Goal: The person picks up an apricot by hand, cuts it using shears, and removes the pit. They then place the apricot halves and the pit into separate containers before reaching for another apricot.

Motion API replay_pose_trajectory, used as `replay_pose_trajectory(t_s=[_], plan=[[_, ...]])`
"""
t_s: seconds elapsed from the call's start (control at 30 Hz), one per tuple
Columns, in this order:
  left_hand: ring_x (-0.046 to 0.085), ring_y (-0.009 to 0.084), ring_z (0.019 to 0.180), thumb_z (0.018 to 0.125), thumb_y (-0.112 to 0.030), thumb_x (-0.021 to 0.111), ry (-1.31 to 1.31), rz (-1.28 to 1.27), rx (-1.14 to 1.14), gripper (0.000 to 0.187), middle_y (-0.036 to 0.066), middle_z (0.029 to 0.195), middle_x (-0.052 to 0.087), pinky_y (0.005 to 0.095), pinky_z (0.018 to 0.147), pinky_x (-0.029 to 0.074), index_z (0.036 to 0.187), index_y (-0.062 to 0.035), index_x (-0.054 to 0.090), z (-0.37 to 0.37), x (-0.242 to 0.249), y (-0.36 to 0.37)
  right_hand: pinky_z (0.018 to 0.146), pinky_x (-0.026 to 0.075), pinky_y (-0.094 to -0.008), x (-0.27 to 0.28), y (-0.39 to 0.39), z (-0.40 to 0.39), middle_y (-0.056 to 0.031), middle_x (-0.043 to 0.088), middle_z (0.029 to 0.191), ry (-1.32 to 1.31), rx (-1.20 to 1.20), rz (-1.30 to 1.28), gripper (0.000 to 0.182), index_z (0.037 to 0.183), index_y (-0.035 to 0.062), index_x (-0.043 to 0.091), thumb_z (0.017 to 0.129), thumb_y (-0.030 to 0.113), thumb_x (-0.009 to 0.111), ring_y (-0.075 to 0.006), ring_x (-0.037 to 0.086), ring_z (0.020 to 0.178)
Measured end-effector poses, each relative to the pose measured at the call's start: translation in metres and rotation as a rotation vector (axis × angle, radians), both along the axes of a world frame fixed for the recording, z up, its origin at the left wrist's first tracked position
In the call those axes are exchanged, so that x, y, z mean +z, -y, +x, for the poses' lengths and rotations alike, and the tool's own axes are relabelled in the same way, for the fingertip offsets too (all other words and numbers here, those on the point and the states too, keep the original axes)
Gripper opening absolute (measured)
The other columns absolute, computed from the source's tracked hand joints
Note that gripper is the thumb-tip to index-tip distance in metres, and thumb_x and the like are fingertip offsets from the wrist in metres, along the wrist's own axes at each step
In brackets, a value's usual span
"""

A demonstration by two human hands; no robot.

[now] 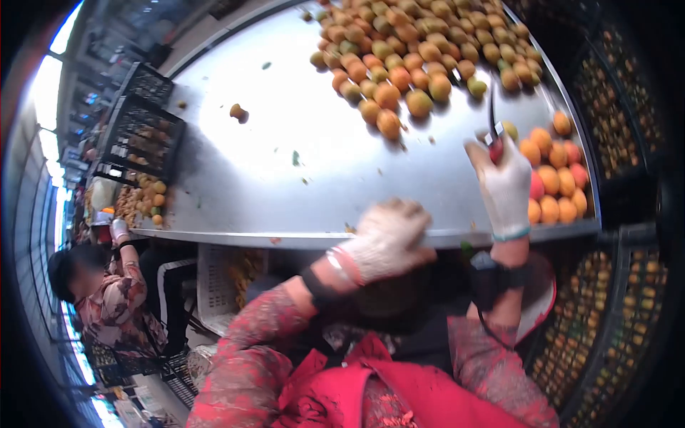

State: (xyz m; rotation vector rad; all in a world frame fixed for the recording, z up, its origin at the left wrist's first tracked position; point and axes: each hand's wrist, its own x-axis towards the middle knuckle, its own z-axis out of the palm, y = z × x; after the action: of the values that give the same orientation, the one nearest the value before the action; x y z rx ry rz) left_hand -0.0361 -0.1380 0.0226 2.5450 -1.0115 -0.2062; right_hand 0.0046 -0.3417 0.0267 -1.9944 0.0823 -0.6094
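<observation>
My left hand (391,241), in a white knitted glove, is over the near edge of the metal table. It is slightly blurred, its thumb apart from the other fingers, with nothing visible in it. Also gloved, my right hand (505,189) is closed round a red-handled tool (495,148) with a thin, dark, curved shaft pointing away from me. Just right of that hand lies a group of orange apricots (548,177) in close rows. A larger heap of green-orange apricots (421,53) covers the far side of the table, beyond both hands.
Black crates (143,132) stand at the table's left end. A co-worker (118,307) with gloved hands sits on the left, near a white basket (212,285). Crates of fruit (606,328) line the right side. Leaf bits (296,158) and a loose fruit (238,113) lie on the metal table (235,178).
</observation>
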Motion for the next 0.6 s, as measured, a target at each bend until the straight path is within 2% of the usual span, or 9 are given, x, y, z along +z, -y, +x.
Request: replay_pose_trajectory(t_s=[0.03,0.07,0.13,0.27,0.33,0.43,0.47,0.57,0.6], plan=[[0.058,0.0371,0.095,0.076,-0.038,0.072,-0.019,0.047,-0.055,0.040,0.014,0.099,0.060,0.0465,0.080,0.050,0.098,-0.0071,0.061,0.005,-0.008,0.002,0.057,0.045,-0.0357,0.007,-0.004,-0.002,-0.0087,0.057,0.064,0.013,0.012,0.064,0.019,0.084,0.0009,0.060,0.086,0.016,0.072,-0.0161,0.051,0.057],[0.058,0.0373,0.095,0.076,-0.042,0.072,-0.048,0.095,-0.106,0.042,0.015,0.099,0.060,0.0465,0.080,0.051,0.095,-0.0063,0.060,0.006,-0.014,0.004,0.058,0.045,-0.0342,0.005,0.000,-0.004,-0.0069,0.055,0.063,-0.096,0.000,0.075,0.017,0.086,0.0003,0.060,0.086,0.013,0.071,-0.0144,0.049,0.058],[0.058,0.0375,0.096,0.077,-0.044,0.071,-0.109,0.152,-0.093,0.044,0.017,0.099,0.060,0.0471,0.081,0.051,0.093,-0.0044,0.061,0.006,-0.004,0.007,0.059,0.045,-0.0327,0.009,-0.001,-0.004,-0.0062,0.056,0.065,-0.119,-0.012,0.110,0.018,0.088,-0.0014,0.060,0.086,0.012,0.072,-0.0136,0.050,0.060],[0.057,0.0377,0.105,0.076,-0.046,0.071,-0.262,0.140,-0.001,0.049,0.018,0.103,0.061,0.0492,0.084,0.051,0.095,-0.0017,0.064,0.009,-0.007,0.005,0.062,0.047,-0.0311,0.003,-0.002,-0.001,-0.0065,0.059,0.070,-0.117,0.023,0.181,0.019,0.091,-0.0026,0.061,0.085,0.012,0.072,-0.0131,0.053,0.063],[0.058,0.0390,0.104,0.076,-0.046,0.070,-0.273,0.109,0.009,0.049,0.019,0.101,0.062,0.0492,0.083,0.051,0.095,-0.0019,0.064,0.014,-0.006,0.003,0.063,0.047,-0.0305,0.000,-0.003,-0.001,-0.0065,0.060,0.071,-0.108,0.028,0.214,0.020,0.093,-0.0028,0.062,0.085,0.012,0.072,-0.0129,0.054,0.064],[0.060,0.0371,0.094,0.079,-0.044,0.069,-0.628,-0.010,0.148,0.043,0.016,0.093,0.062,0.0472,0.078,0.049,0.088,-0.0035,0.062,0.025,0.002,-0.004,0.066,0.047,-0.0285,-0.001,-0.004,-0.002,-0.0062,0.060,0.072,-0.114,0.030,0.194,0.022,0.095,-0.0032,0.062,0.085,0.014,0.073,-0.0114,0.055,0.067],[0.060,0.0371,0.094,0.079,-0.044,0.069,-0.620,-0.017,0.132,0.043,0.016,0.093,0.062,0.0472,0.078,0.049,0.088,-0.0035,0.062,0.024,-0.002,-0.007,0.066,0.047,-0.0285,0.004,-0.003,-0.004,-0.0062,0.060,0.072,-0.105,0.017,0.184,0.022,0.095,-0.0032,0.062,0.085,0.014,0.073,-0.0114,0.055,0.067],[0.059,0.0379,0.088,0.085,-0.033,0.066,-0.066,-0.066,0.027,0.027,0.015,0.089,0.060,0.0479,0.074,0.050,0.087,-0.0060,0.060,0.002,-0.007,-0.017,0.066,0.046,-0.0264,0.012,-0.009,-0.006,-0.0030,0.059,0.072,-0.226,0.013,0.297,0.022,0.095,-0.0035,0.063,0.085,0.013,0.073,-0.0106,0.054,0.069],[0.059,0.0359,0.086,0.081,-0.026,0.066,0.040,-0.066,0.004,0.021,0.013,0.086,0.059,0.0460,0.073,0.051,0.085,-0.0062,0.059,-0.007,-0.009,-0.019,0.066,0.046,-0.0255,0.015,-0.011,-0.006,-0.0020,0.059,0.074,-0.241,0.033,0.348,0.022,0.096,-0.0036,0.063,0.085,0.012,0.073,-0.0092,0.054,0.070]])
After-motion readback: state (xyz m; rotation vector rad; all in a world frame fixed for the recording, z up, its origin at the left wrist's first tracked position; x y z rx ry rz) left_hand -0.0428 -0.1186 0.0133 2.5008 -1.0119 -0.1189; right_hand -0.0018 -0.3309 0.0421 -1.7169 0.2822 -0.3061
